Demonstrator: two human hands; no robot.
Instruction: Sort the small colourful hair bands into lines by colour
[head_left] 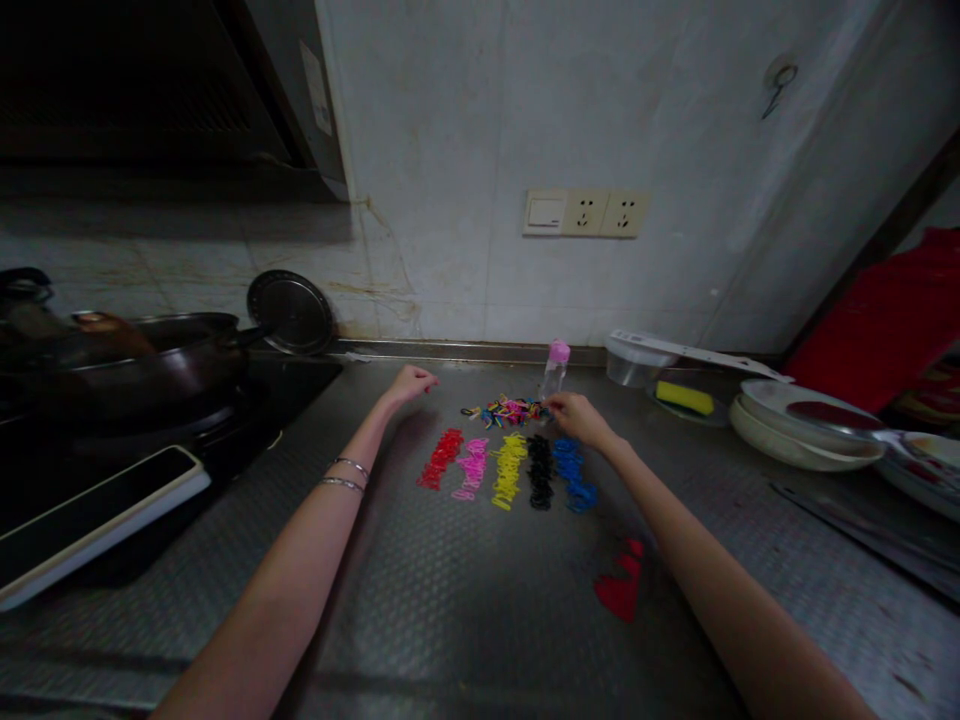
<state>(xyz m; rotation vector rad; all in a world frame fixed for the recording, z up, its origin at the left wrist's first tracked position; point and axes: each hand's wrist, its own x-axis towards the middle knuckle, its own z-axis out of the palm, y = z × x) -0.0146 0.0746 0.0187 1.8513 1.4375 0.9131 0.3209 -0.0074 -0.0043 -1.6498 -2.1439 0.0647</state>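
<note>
Small elastic bands lie on the steel counter point(465, 600) in sorted rows: red point(441, 458), pink point(472, 468), yellow point(509, 469), black point(539, 470) and blue point(574, 473). Behind them sits a mixed-colour heap of bands point(506, 410). My right hand point(576, 416) reaches to the heap's right edge, fingers pinched together at the bands. My left hand point(409, 383) rests on the counter left of the heap, fingers curled, nothing visible in it. Two bangles point(346, 474) circle my left wrist. A small bottle with a pink cap point(555, 369) stands just behind my right hand.
A dark wok point(150, 365) and a round lid point(291, 312) sit on the stove at the left, with a flat black-and-white appliance point(90, 520) in front. Stacked plates point(802, 425), a yellow sponge point(684, 397) and a clear tub point(634, 360) stand at the right. A red patch point(621, 590) lies nearer me.
</note>
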